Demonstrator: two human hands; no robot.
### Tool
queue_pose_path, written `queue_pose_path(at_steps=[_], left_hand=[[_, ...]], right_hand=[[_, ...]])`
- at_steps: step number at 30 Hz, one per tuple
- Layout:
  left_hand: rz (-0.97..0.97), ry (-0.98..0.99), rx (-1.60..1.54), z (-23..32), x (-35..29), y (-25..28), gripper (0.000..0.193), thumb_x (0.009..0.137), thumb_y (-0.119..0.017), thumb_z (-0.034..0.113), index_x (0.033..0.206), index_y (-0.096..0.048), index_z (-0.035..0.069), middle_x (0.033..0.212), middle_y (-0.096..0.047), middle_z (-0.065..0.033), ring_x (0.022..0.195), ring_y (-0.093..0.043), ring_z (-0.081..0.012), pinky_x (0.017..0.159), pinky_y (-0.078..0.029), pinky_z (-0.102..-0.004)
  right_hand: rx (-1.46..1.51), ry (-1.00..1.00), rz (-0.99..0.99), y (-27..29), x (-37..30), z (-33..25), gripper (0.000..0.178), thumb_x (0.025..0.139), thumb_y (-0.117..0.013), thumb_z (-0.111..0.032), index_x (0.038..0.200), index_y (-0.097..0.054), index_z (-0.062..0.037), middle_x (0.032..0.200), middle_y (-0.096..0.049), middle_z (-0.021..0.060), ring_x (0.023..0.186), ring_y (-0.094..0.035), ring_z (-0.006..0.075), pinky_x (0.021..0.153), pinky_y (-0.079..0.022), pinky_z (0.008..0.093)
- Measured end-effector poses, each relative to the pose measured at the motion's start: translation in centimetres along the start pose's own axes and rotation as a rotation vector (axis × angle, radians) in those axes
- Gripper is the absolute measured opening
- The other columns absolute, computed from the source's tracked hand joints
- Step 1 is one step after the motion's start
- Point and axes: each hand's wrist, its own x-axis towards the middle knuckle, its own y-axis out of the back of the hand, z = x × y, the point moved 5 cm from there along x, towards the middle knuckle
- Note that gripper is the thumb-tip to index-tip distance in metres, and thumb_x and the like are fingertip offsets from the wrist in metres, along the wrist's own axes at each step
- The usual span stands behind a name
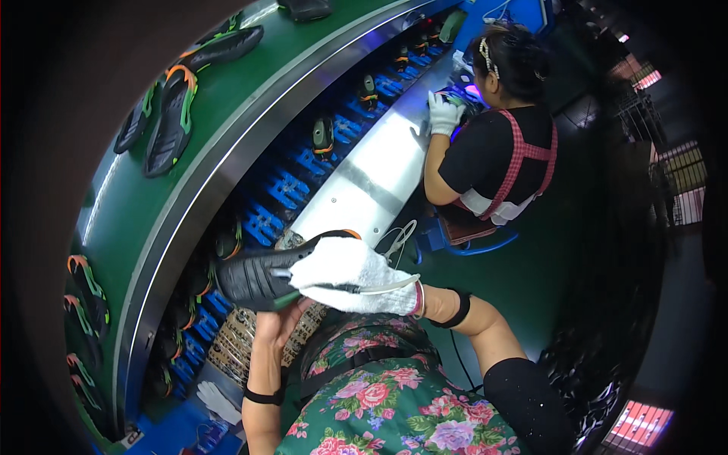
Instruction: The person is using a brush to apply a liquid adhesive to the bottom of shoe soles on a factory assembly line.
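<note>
Tool on the sole

Left hand [280,324] grips the black shoe sole [246,282] from below; above it, the gloved right hand [345,277] clasps a pen-like tool [281,272]. Probably surface treatment; next calls for steady support.

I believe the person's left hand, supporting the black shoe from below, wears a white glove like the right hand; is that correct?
Not quite: the head view shows the left hand is bare. It does support the black shoe from below, and the right hand wears a white glove.
</note>
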Motion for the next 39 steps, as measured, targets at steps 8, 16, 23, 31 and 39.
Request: queue_pose_path(at_steps=[8,16,23,31,39], left_hand=[[-0.114,-0.247,-0.315,2.9,-0.5,-2.6,0.073,0.103,-0.042,0.064,0.142,-0.056,0.003,0.14,-0.063,-0.0144,0.126,-0.061,-0.0299,0.113,-0.042,-0.0485],[-0.241,-0.11,-0.644,0.3,0.8,-4.2,0.097,0.09,-0.056,0.073,0.155,-0.039,0.003,0.155,-0.046,-0.0201,0.137,-0.051,-0.0346,0.114,-0.044,-0.05],[0.047,-0.005,-0.44,-0.8,-0.8,-4.9,0.096,0.09,-0.052,0.079,0.155,-0.04,0.009,0.153,-0.05,-0.016,0.138,-0.051,-0.0344,0.118,-0.038,-0.0557],[-0.204,-0.07,-0.667,-2.5,-0.9,-3.7,0.077,0.098,-0.053,0.066,0.152,-0.047,0.011,0.147,-0.057,-0.0154,0.133,-0.058,-0.0331,0.113,-0.046,-0.0541],[-0.292,-0.034,-0.764,-2.0,0.1,-3.8,0.081,0.1,-0.045,0.068,0.153,-0.044,0.007,0.15,-0.053,-0.017,0.135,-0.056,-0.0326,0.114,-0.046,-0.0514]], right_hand=[[0.166,-0.04,0.126,-0.4,-0.4,-1.2,0.022,0.084,-0.078,-0.009,0.106,-0.077,-0.0059,0.103,-0.076,0.0092,0.085,-0.07,0.0265,0.074,-0.057,0.0373],[-0.071,0.066,0.169,1.5,0.6,-1.9,0.029,0.078,-0.082,-0.005,0.107,-0.077,-0.0058,0.102,-0.078,0.0084,0.086,-0.074,0.0229,0.075,-0.057,0.0356],[-0.034,0.012,-0.029,1.2,1.9,-2.3,0.042,0.082,-0.076,-0.006,0.124,-0.073,-0.0069,0.122,-0.074,0.011,0.11,-0.071,0.0286,0.094,-0.055,0.0392],[0.036,-0.031,-0.071,-1.2,1.3,-2.7,0.045,0.086,-0.074,-0.009,0.13,-0.068,-0.0056,0.133,-0.068,0.0123,0.123,-0.063,0.0278,0.106,-0.048,0.0411],[0.01,-0.038,-0.067,-1.0,1.3,-1.9,0.049,0.085,-0.074,-0.004,0.133,-0.065,-0.0035,0.134,-0.066,0.011,0.119,-0.065,0.0281,0.104,-0.049,0.0401]])
